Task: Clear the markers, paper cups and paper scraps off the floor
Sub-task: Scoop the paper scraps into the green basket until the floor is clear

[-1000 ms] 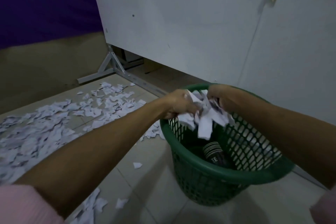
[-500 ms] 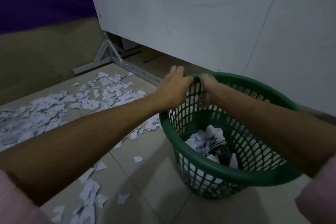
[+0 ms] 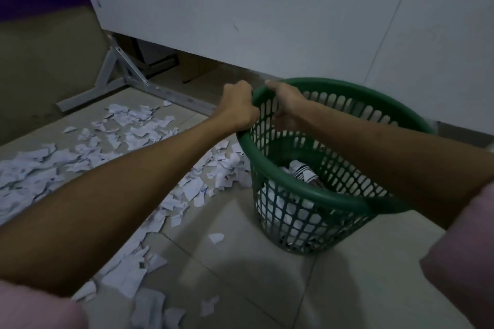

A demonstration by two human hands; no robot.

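Note:
A green mesh basket stands on the tiled floor with white paper scraps and a dark striped paper cup inside it. My left hand grips the basket's far left rim from outside. My right hand grips the same rim just to the right, thumb on top and fingers inside. Torn white paper scraps lie scattered across the floor on the left and under my left arm. No markers are visible.
A large white board stands right behind the basket on a grey metal foot. A beige wall base runs along the left. Bare tiles lie in front of the basket.
Both hands dropped a bundle of paper scraps into the basket, then closed on its far rim. The view has shifted a little lower and closer.

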